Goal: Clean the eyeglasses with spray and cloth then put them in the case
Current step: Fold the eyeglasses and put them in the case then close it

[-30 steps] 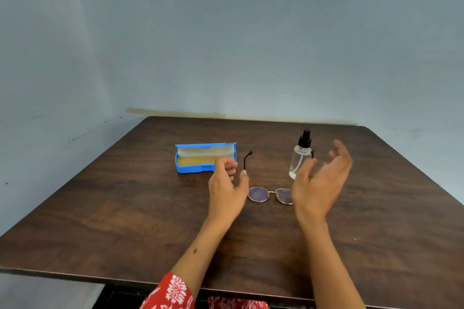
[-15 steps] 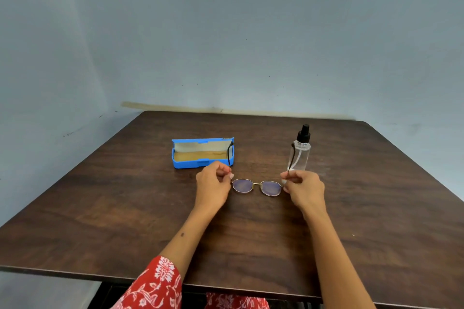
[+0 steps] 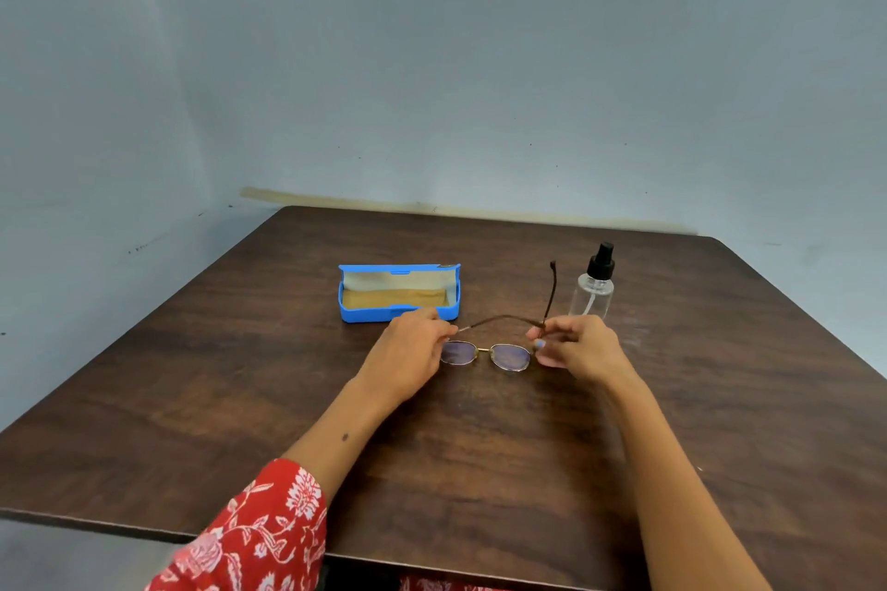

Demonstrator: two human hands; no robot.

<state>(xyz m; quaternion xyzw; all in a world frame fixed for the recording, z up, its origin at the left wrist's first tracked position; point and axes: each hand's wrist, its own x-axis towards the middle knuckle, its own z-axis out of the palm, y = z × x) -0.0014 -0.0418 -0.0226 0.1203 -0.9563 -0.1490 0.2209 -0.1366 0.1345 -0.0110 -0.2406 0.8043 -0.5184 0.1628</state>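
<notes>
Matt wood table [image 3: 480, 470], clear plastic bottle [image 3: 593, 300]

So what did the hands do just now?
Both came down from the air: the left hand and right hand pinched the glasses at the ends and folded one arm across. The case and spray bottle stayed put.

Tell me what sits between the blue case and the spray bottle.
In the head view, between the blue case and the spray bottle there is bare table, crossed only by the raised temple arm of the eyeglasses.
</notes>
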